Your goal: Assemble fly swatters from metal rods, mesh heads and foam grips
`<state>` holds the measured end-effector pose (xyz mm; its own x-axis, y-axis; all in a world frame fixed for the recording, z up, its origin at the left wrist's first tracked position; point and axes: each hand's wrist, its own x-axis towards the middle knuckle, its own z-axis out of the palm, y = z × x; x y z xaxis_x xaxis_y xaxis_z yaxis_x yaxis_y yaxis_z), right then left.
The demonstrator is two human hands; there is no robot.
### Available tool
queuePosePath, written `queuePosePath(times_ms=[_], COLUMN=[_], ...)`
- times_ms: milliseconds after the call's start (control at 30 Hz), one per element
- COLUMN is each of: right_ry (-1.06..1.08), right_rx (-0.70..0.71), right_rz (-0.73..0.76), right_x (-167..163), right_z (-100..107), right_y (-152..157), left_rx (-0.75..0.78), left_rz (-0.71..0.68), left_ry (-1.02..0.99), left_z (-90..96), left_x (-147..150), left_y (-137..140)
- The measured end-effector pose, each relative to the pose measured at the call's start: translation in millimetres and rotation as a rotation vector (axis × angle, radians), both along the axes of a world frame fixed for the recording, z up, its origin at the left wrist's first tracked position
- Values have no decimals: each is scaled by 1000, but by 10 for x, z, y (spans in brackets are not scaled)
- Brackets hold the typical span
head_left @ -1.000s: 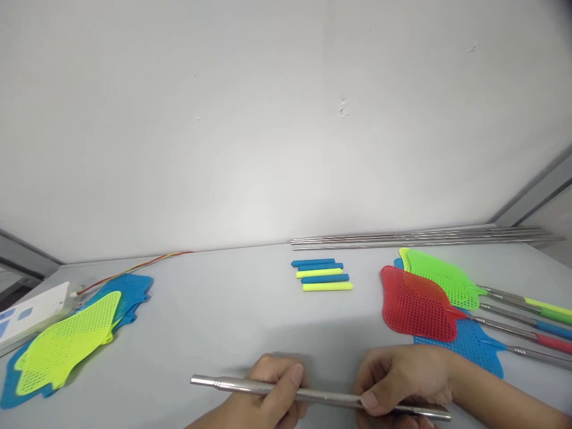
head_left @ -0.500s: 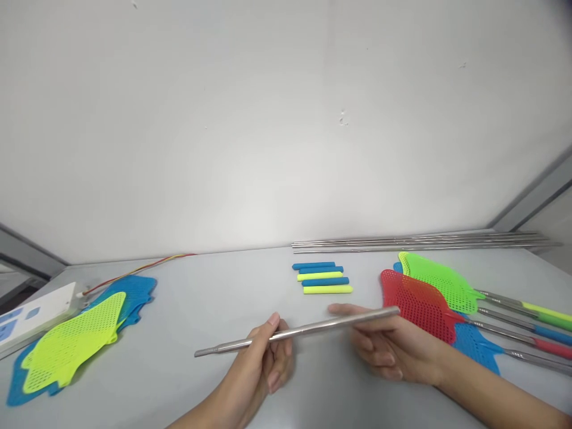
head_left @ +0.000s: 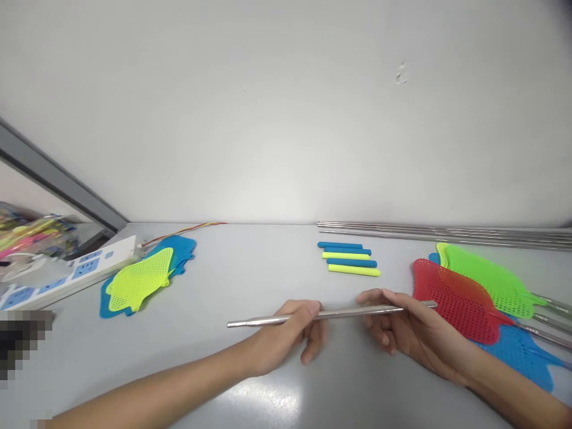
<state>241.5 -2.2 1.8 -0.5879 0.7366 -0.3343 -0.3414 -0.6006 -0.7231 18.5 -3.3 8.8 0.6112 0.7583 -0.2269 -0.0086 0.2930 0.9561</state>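
A thin telescopic metal rod (head_left: 348, 312) lies nearly level across both hands, above the grey table. My left hand (head_left: 290, 333) pinches it left of its middle, thumb on top. Near its right end, my right hand (head_left: 402, 328) has its thumb over the rod and its fingers curled behind and below. Beyond the hands, several blue and yellow grip sleeves (head_left: 348, 263) lie in a row. To the right are flyswatters with a red head (head_left: 456, 301), a green head (head_left: 491, 280) and a blue head (head_left: 521, 357), on metal rods.
More thin metal rods (head_left: 424, 232) lie along the wall at the back right. On the left, yellow (head_left: 140, 277) and blue (head_left: 179, 253) swatter heads overlap beside a white power strip (head_left: 100, 262). A red and yellow wire (head_left: 183, 230) runs to the wall. Colourful wrapped items (head_left: 40, 232) sit farther left.
My view has shifted left and the rod is more level. My right thumb has come over the rod's right end, while my left hand still grips it.
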Motion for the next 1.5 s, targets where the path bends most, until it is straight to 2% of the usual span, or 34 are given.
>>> queuePosePath(times_ms=[133, 200, 367, 500, 667, 800, 933, 1033, 1300, 1500], right_ry=[-30, -39, -121, -212, -193, -214, -188, -150, -148, -110], right_rx=[105, 137, 157, 134, 111, 122, 158, 143, 150, 167], right_rz=[85, 105, 108, 90, 50, 71, 112, 131, 95, 97], right_x=[0, 5, -9, -27, -1, 21, 27, 20, -20, -16], right_z=[-9, -11, 12, 27, -28, -22, -2, -12, 45, -16], right_y=[-35, -48, -64, -66, -62, -76, -91, -92, -96, -98], left_rx=[158, 185, 83, -58, -159, -107, 54, 121, 121, 139], left_rz=[-229, -264, -195, -109, -119, -176, -257, -259, -242, -229], left_ry=[142, 163, 55, -47, -132, -143, -39, 24, 19, 33], left_z=[80, 96, 65, 7, -30, 12, 86, 118, 97, 45], left_x=[-39, -48, -43, -39, -39, -44, -45, -45, -46, -52], left_y=[-77, -99, -61, 5, 69, 55, -4, -34, -13, -8])
